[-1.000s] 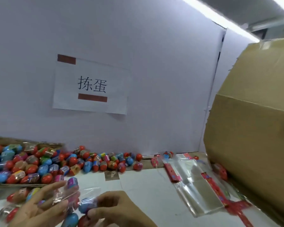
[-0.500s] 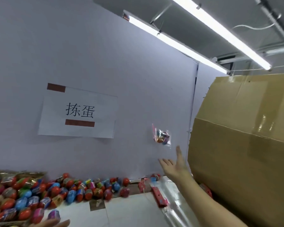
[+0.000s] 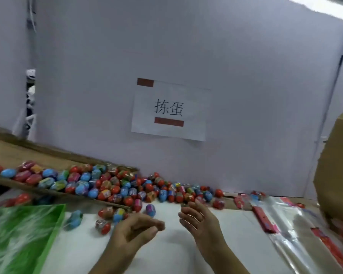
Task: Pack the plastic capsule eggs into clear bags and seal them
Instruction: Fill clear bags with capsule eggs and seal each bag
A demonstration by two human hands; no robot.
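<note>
both hands (image 3: 135, 228) (image 3: 198, 218) now empty, bagged eggs gone

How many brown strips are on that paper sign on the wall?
2. One brown strip sits at the top left corner of the paper sign; the other brown strip lies just under the black characters. None seems hidden.

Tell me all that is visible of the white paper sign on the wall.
The paper sign is a white rectangular sheet, flat against the pale wall and slightly tilted in this view. Two black Chinese characters are printed in its middle. One reddish-brown tape strip sits at its top left corner, another below the characters. It hangs above the eggs; nothing else touches it.
</note>
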